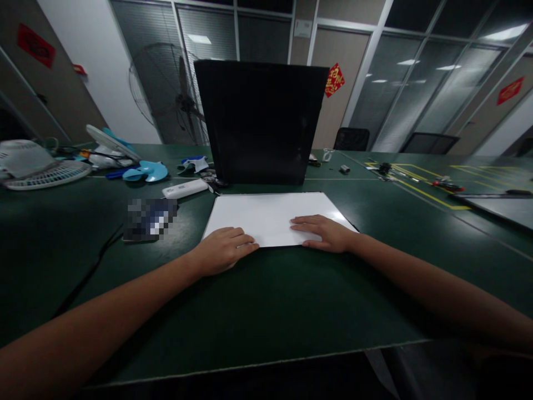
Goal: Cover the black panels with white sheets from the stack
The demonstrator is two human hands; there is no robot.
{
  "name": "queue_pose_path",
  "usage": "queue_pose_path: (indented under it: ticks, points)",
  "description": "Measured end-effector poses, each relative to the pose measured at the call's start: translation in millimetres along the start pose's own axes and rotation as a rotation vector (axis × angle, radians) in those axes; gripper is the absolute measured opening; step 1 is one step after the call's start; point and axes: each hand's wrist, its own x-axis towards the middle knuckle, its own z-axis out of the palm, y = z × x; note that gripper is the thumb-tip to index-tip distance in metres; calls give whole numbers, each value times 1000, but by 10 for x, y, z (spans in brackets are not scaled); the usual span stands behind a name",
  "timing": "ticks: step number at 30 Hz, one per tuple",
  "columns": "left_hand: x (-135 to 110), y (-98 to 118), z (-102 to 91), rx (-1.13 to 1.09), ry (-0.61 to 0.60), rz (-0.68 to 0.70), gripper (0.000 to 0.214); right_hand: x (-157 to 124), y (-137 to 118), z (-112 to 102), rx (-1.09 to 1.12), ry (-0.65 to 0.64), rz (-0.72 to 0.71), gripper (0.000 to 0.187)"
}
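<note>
A white board (270,214) with a thin dark edge lies flat on the green table. My left hand (227,250) rests palm down over its near left corner, fingers stretched toward the right. On the near right part of the board lies my right hand (325,233), its fingers spread and pointing left. Neither hand holds anything. Just behind the board stands a large black panel (262,122), upright, its plain dark face toward me.
Left of the board are a white power bank (185,189), a blurred-out card (150,219) with a black strap, blue fan blades (145,171) and white fan parts (50,172). At right lie small tools (447,185) and a flat dark-edged panel (499,208). The table's near edge (266,364) runs below.
</note>
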Motion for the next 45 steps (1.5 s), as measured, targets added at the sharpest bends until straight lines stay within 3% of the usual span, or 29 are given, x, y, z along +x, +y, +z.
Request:
queue_pose_path:
  ticks: [28,33,37,45]
  points:
    - [-3,8,-25,8,-20,-5,39,1,-9,-7,-34,8,-19,59]
    - [-21,33,-35,93,1,5,35,-4,-55,-25,-160,17,-59,60]
    - [-20,61,-40,155,80,36,25,14,-186,-42,-337,116,-150,65]
    - [46,113,-143,296,168,95,24,63,-423,-26,-634,303,-307,30]
